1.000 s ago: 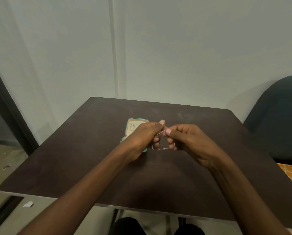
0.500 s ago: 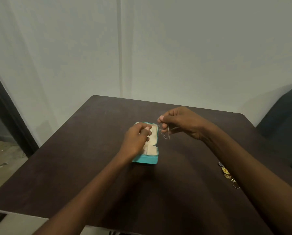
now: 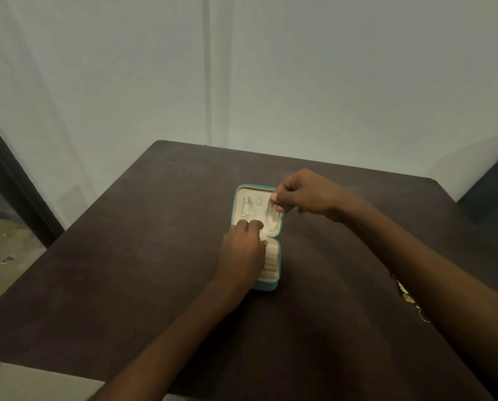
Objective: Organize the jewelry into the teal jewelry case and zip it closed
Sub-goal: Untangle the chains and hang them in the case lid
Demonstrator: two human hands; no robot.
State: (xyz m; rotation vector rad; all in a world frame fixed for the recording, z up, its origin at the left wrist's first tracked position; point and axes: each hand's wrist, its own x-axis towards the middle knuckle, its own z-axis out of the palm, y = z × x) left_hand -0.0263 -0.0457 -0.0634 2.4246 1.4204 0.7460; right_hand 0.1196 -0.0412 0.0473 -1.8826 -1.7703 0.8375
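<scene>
Teal jewelry case (image 3: 266, 285) open; right hand (image 3: 305, 195) pinches hoop earring (image 3: 271, 219) against lid

I see my bare left hand (image 3: 243, 250) palm down with the fingers (image 3: 255, 225) curled loosely, the forearm running back toward the lower left. My bare right hand (image 3: 305, 195) is further out and slightly higher, its thumb and forefinger pinched together at the tips, the other fingers tucked under. The right forearm stretches back to the lower right edge. The two hands are apart, not touching.
</scene>
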